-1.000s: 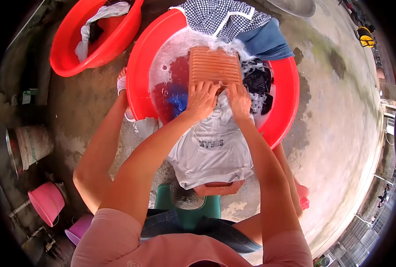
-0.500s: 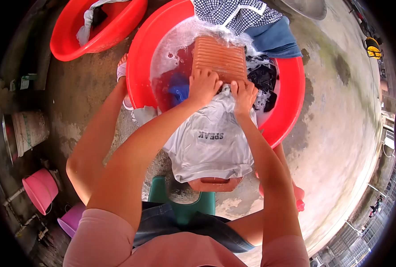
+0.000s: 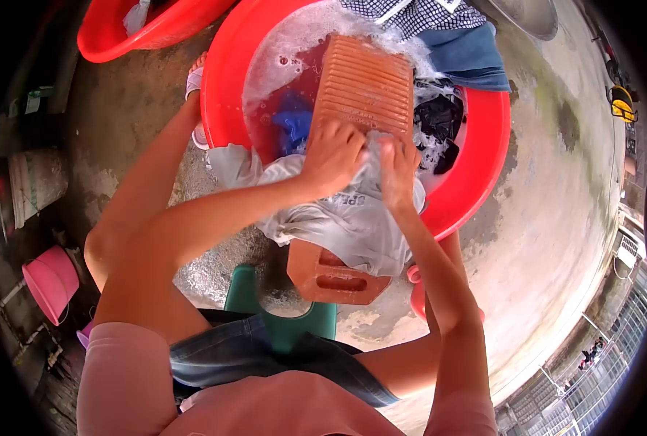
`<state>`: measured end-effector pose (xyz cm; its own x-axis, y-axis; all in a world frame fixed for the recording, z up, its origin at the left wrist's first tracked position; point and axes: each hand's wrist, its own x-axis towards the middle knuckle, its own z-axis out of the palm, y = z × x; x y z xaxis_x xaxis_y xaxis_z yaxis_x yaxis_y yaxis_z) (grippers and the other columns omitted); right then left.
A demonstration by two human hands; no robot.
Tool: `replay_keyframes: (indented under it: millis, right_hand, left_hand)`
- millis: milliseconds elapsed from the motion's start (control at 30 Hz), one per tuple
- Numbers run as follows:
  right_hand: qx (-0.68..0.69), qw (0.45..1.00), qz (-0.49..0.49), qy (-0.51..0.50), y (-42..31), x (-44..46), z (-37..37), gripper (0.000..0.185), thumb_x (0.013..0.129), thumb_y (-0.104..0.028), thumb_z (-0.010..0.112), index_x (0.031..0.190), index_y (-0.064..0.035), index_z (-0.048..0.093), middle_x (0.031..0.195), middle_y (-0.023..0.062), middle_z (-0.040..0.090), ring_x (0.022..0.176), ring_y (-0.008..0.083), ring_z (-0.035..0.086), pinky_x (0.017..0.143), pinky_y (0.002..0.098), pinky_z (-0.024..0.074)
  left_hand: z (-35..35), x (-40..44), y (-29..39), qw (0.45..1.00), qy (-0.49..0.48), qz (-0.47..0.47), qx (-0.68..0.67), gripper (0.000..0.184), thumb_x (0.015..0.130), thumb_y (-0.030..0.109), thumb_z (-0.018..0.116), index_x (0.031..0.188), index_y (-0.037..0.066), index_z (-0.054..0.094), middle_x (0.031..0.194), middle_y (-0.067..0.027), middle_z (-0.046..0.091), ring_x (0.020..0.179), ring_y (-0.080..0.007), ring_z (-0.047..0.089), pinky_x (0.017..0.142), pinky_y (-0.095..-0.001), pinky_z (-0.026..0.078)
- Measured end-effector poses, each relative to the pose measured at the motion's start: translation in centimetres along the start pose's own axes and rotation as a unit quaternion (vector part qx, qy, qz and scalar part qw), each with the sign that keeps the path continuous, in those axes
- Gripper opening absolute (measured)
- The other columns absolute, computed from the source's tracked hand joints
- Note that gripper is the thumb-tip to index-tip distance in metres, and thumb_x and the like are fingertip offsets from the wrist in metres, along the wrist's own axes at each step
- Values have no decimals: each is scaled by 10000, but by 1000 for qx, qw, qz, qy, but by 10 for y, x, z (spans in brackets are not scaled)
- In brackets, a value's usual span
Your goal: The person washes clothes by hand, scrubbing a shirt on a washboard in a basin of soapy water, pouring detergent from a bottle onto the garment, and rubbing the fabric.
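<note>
A wet white shirt (image 3: pixel 345 225) with dark lettering lies bunched across an orange-brown ridged washboard (image 3: pixel 367 83). The washboard leans in a large red basin (image 3: pixel 225 87) of foamy water, its end with the slotted handle sticking out towards me. My left hand (image 3: pixel 333 156) is closed on the shirt's upper part, fingers curled over the cloth. Close beside it, my right hand (image 3: pixel 397 171) also grips the bunched fabric, thumb towards the left hand. Folds hide most of the lettering.
Blue cloth (image 3: pixel 293 131) and black cloth (image 3: pixel 439 120) soak in the basin. A checked garment (image 3: pixel 418 16) and denim (image 3: pixel 465 58) hang over its far rim. Another red basin (image 3: pixel 112 40), a pink bucket (image 3: pixel 51 283) and a green stool (image 3: pixel 243 298) stand around.
The shirt has gone from spread flat to bunched up, uncovering more of the washboard's near end. Both hands stay on the cloth, and the left elbow has swung outward.
</note>
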<state>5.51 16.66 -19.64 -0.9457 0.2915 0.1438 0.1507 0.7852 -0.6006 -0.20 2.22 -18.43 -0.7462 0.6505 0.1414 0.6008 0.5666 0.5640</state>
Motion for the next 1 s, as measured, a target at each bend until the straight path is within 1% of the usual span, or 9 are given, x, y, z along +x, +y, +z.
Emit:
replay_keyframes:
  millis: [167, 233, 333, 400, 567, 667, 767, 900, 1000]
  right_hand:
    - [-114, 967, -214, -81, -2, -12, -4, 250, 853, -314, 469, 777, -96, 563, 795, 89, 529, 866, 280, 494, 874, 431, 334]
    - [-219, 968, -119, 25, 21, 40, 30, 183, 818, -258, 528, 748, -90, 544, 807, 93, 540, 810, 279, 511, 717, 414, 399]
    - [-117, 992, -36, 5, 15, 48, 26, 172, 834, -240, 508, 852, -78, 563, 961, 125, 510, 911, 316, 452, 760, 430, 365]
    - [-56, 995, -50, -62, 7, 2, 5, 211, 835, -248, 496, 936, -75, 558, 1038, 148, 459, 979, 330, 402, 821, 430, 337]
    - [-49, 960, -228, -156, 3, -36, -8, 252, 805, -297, 500, 889, -64, 548, 914, 125, 500, 888, 331, 462, 757, 452, 348]
    - [-206, 977, -15, -53, 19, 49, 16, 149, 821, -169, 465, 885, -56, 537, 935, 145, 515, 880, 342, 465, 729, 449, 372]
    - [-121, 992, -14, 11, 16, 34, 25, 151, 804, -146, 478, 906, -49, 533, 992, 149, 491, 916, 346, 448, 753, 451, 372]
    - [-49, 969, -166, -177, -39, -66, -38, 208, 676, -164, 551, 844, -41, 542, 894, 115, 502, 902, 300, 459, 773, 391, 335]
    - [-43, 962, -215, -162, -12, -31, -14, 154, 729, -164, 509, 811, -36, 536, 904, 128, 514, 868, 303, 469, 745, 414, 347]
  left_hand:
    - [-6, -11, -10, 954, -252, 157, 39, 208, 820, 216, 510, 943, 49, 528, 960, -106, 490, 921, -255, 440, 806, -368, 356]
    - [5, 54, -40, 986, -24, 133, 101, 189, 805, 193, 519, 920, 44, 525, 913, -102, 503, 910, -243, 448, 774, -349, 371]
    - [16, 74, -37, 988, 16, 108, 108, 196, 781, 191, 531, 900, 37, 516, 906, -99, 505, 920, -242, 450, 763, -356, 372]
    - [4, 24, 1, 997, -75, -20, 18, 208, 763, 195, 541, 902, 41, 526, 929, -86, 500, 927, -239, 450, 777, -377, 363]
    - [-9, -32, -12, 946, -185, 263, 37, 233, 782, 300, 550, 854, 81, 523, 902, -55, 487, 879, -207, 447, 772, -384, 352]
    - [13, 74, -44, 978, 2, 164, 133, 240, 807, 322, 519, 845, 85, 520, 864, -65, 483, 877, -224, 425, 717, -365, 365]
    - [20, 63, -19, 989, 54, 125, 58, 241, 782, 301, 537, 831, 66, 514, 866, -77, 482, 854, -231, 434, 711, -369, 361]
    - [-34, -66, 31, 969, -202, 138, -43, 235, 775, 271, 550, 817, 43, 509, 839, -70, 481, 805, -213, 443, 706, -365, 371]
    - [-5, -39, -15, 961, -73, 264, -32, 230, 774, 271, 556, 800, 49, 501, 808, -59, 462, 780, -208, 431, 688, -334, 372]
